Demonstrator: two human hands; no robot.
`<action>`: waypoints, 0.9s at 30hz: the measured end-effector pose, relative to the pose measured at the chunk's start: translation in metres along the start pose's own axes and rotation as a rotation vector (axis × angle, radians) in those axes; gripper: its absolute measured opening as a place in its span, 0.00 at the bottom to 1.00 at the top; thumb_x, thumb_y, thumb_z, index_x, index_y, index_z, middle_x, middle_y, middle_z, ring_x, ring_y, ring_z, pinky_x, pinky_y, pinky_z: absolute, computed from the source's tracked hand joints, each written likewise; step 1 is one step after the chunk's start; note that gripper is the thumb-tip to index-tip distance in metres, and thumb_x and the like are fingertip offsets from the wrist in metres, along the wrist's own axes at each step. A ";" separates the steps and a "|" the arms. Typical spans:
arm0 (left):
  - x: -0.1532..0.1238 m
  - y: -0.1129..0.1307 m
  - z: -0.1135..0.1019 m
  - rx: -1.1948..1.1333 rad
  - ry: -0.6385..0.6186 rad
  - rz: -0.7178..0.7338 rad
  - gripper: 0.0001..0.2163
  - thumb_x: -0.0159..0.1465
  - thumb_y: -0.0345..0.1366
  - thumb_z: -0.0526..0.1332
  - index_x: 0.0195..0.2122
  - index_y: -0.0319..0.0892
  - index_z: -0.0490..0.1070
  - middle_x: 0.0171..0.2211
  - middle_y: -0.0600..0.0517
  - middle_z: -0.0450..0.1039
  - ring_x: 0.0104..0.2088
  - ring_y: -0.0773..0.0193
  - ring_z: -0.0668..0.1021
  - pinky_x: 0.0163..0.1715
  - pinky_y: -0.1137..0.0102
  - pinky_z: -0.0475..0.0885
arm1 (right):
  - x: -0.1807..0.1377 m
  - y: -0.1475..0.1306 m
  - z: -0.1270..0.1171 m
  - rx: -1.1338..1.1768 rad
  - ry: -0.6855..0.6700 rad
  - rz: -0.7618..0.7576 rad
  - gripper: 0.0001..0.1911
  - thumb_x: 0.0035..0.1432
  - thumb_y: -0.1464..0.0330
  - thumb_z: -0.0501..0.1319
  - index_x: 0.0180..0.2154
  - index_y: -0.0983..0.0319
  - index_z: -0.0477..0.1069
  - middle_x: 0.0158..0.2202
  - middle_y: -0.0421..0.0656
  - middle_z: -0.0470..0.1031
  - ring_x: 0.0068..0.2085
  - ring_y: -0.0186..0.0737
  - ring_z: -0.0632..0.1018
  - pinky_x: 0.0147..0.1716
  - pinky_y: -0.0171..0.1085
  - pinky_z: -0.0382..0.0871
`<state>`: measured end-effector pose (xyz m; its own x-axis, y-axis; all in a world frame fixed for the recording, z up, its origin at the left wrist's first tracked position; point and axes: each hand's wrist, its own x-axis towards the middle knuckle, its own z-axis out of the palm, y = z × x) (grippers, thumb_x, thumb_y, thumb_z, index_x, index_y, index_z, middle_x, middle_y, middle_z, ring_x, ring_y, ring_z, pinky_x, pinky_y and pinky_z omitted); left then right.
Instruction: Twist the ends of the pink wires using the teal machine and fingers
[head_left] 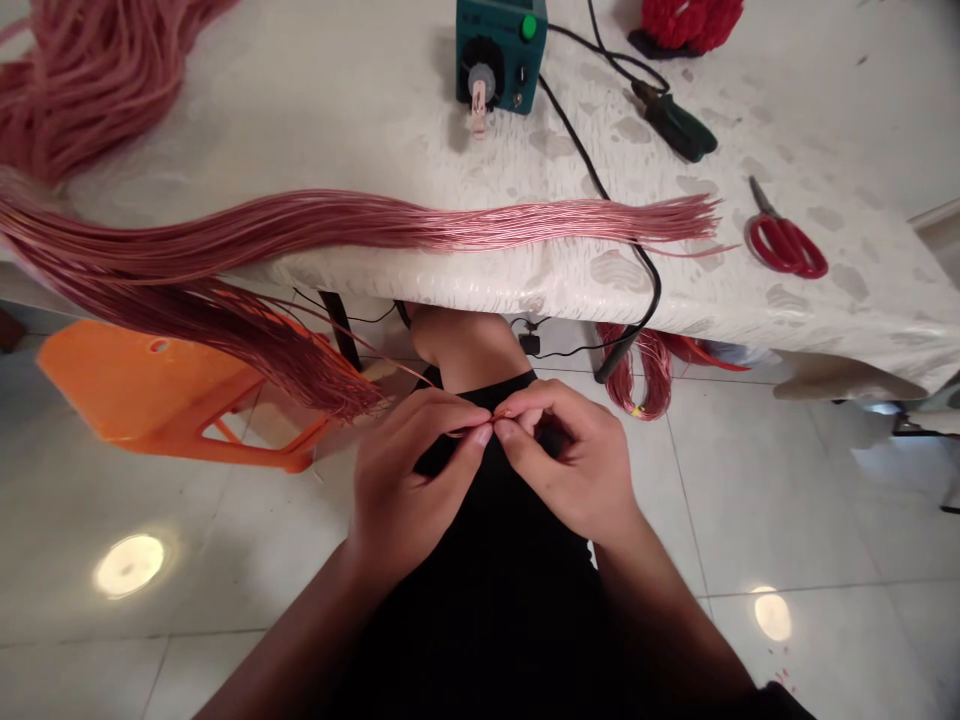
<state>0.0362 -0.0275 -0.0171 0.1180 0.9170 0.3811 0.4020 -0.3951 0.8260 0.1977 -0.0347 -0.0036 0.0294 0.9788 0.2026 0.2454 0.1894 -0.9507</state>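
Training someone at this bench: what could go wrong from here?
The fine wire pinched between the left hand and right hand could slip or kink. The pink wire bundle hanging off the table edge might snag on the orange stool. The black cord crossing it could drag strands if pulled.

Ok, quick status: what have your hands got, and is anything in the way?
Left hand and right hand pinching thin pink wire strand at the fingertips. Strand runs from pink wire bundle hanging off table edge. Nothing between hands and strand.

Cloth-covered table (300, 110) with enamelled wire (450, 225), scissors (780, 243)
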 end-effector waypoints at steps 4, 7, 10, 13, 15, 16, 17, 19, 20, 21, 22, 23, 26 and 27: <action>0.001 0.000 0.000 0.020 -0.037 0.053 0.05 0.67 0.28 0.64 0.38 0.47 0.75 0.35 0.53 0.78 0.35 0.64 0.80 0.38 0.67 0.75 | 0.002 -0.002 -0.001 -0.036 -0.024 0.002 0.03 0.59 0.73 0.64 0.33 0.59 0.74 0.23 0.33 0.66 0.24 0.30 0.68 0.25 0.33 0.65; 0.001 -0.001 0.000 0.016 -0.068 0.041 0.05 0.67 0.28 0.63 0.38 0.47 0.75 0.35 0.52 0.78 0.35 0.63 0.80 0.38 0.66 0.75 | 0.002 -0.001 -0.002 -0.048 -0.037 0.014 0.04 0.57 0.74 0.63 0.32 0.59 0.72 0.22 0.32 0.65 0.23 0.29 0.68 0.24 0.32 0.64; 0.001 -0.001 0.000 0.000 -0.089 0.002 0.05 0.67 0.29 0.62 0.39 0.47 0.75 0.35 0.52 0.78 0.35 0.62 0.80 0.39 0.65 0.76 | 0.001 0.000 -0.002 -0.040 -0.048 0.018 0.04 0.57 0.73 0.63 0.32 0.59 0.71 0.21 0.32 0.65 0.22 0.29 0.67 0.23 0.32 0.63; 0.001 -0.002 0.000 -0.009 -0.115 -0.003 0.06 0.67 0.29 0.62 0.40 0.47 0.74 0.36 0.52 0.78 0.35 0.62 0.80 0.39 0.65 0.76 | 0.001 0.001 -0.002 -0.032 -0.047 0.015 0.04 0.57 0.73 0.63 0.32 0.58 0.71 0.21 0.32 0.64 0.22 0.29 0.66 0.23 0.32 0.62; 0.002 -0.002 -0.001 -0.017 -0.136 0.003 0.06 0.67 0.28 0.61 0.40 0.47 0.74 0.36 0.53 0.78 0.35 0.63 0.80 0.39 0.66 0.75 | 0.000 0.002 -0.001 -0.019 -0.041 0.012 0.04 0.58 0.73 0.63 0.32 0.58 0.72 0.21 0.32 0.64 0.22 0.29 0.66 0.23 0.32 0.62; 0.003 -0.002 -0.001 -0.023 -0.150 0.002 0.06 0.67 0.28 0.61 0.40 0.47 0.74 0.36 0.53 0.78 0.35 0.63 0.80 0.39 0.66 0.75 | 0.000 0.003 -0.001 -0.009 -0.041 0.009 0.04 0.58 0.74 0.63 0.32 0.59 0.72 0.21 0.32 0.64 0.22 0.29 0.66 0.23 0.32 0.62; 0.003 -0.002 -0.001 -0.030 -0.161 0.001 0.06 0.68 0.28 0.61 0.40 0.47 0.74 0.36 0.53 0.77 0.35 0.64 0.79 0.38 0.67 0.74 | 0.000 0.003 -0.001 0.001 -0.042 0.006 0.04 0.58 0.74 0.63 0.32 0.59 0.72 0.21 0.32 0.64 0.22 0.29 0.66 0.23 0.32 0.62; 0.003 -0.002 -0.002 -0.041 -0.176 0.000 0.06 0.68 0.27 0.61 0.40 0.46 0.73 0.36 0.54 0.77 0.35 0.65 0.79 0.38 0.68 0.73 | 0.000 0.005 -0.001 0.014 -0.045 0.001 0.04 0.58 0.74 0.64 0.33 0.59 0.72 0.21 0.32 0.64 0.23 0.29 0.66 0.24 0.32 0.62; 0.003 -0.003 -0.002 -0.042 -0.179 0.001 0.06 0.68 0.27 0.61 0.40 0.46 0.73 0.36 0.54 0.77 0.35 0.65 0.79 0.38 0.69 0.73 | 0.000 0.005 -0.002 0.016 -0.050 0.002 0.04 0.58 0.74 0.64 0.33 0.59 0.72 0.22 0.32 0.64 0.23 0.29 0.66 0.24 0.32 0.63; 0.003 -0.003 -0.003 -0.040 -0.181 0.005 0.06 0.68 0.27 0.61 0.40 0.46 0.73 0.36 0.54 0.77 0.35 0.66 0.79 0.37 0.69 0.73 | 0.000 0.006 -0.002 0.014 -0.059 0.004 0.04 0.59 0.73 0.64 0.34 0.59 0.72 0.22 0.32 0.64 0.23 0.29 0.66 0.24 0.32 0.63; 0.003 -0.003 -0.003 -0.036 -0.181 0.012 0.06 0.68 0.27 0.61 0.40 0.46 0.73 0.36 0.54 0.76 0.35 0.66 0.79 0.37 0.69 0.72 | 0.001 0.006 -0.003 0.009 -0.071 0.007 0.03 0.59 0.73 0.64 0.34 0.59 0.72 0.22 0.32 0.64 0.23 0.29 0.66 0.25 0.32 0.63; 0.002 -0.003 -0.004 -0.030 -0.183 0.021 0.06 0.69 0.27 0.61 0.40 0.46 0.73 0.36 0.54 0.76 0.35 0.65 0.79 0.37 0.69 0.72 | 0.001 0.006 -0.004 0.001 -0.087 0.008 0.03 0.60 0.72 0.64 0.34 0.59 0.72 0.23 0.32 0.64 0.24 0.29 0.67 0.25 0.32 0.63; 0.003 -0.004 -0.006 -0.014 -0.200 0.051 0.06 0.69 0.28 0.61 0.41 0.47 0.74 0.35 0.53 0.76 0.35 0.64 0.79 0.37 0.68 0.72 | 0.005 0.006 -0.009 -0.039 -0.169 -0.002 0.05 0.61 0.72 0.62 0.31 0.59 0.69 0.23 0.33 0.65 0.24 0.29 0.67 0.25 0.32 0.62; 0.003 -0.005 -0.006 -0.012 -0.207 0.060 0.06 0.69 0.27 0.61 0.41 0.46 0.74 0.35 0.53 0.76 0.36 0.64 0.79 0.37 0.67 0.72 | 0.006 0.006 -0.010 -0.051 -0.204 -0.013 0.07 0.61 0.72 0.61 0.30 0.59 0.67 0.23 0.33 0.65 0.24 0.29 0.66 0.25 0.31 0.61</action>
<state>0.0293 -0.0231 -0.0173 0.3263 0.8829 0.3375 0.3780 -0.4492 0.8096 0.2096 -0.0281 -0.0058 -0.1695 0.9727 0.1584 0.2929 0.2032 -0.9343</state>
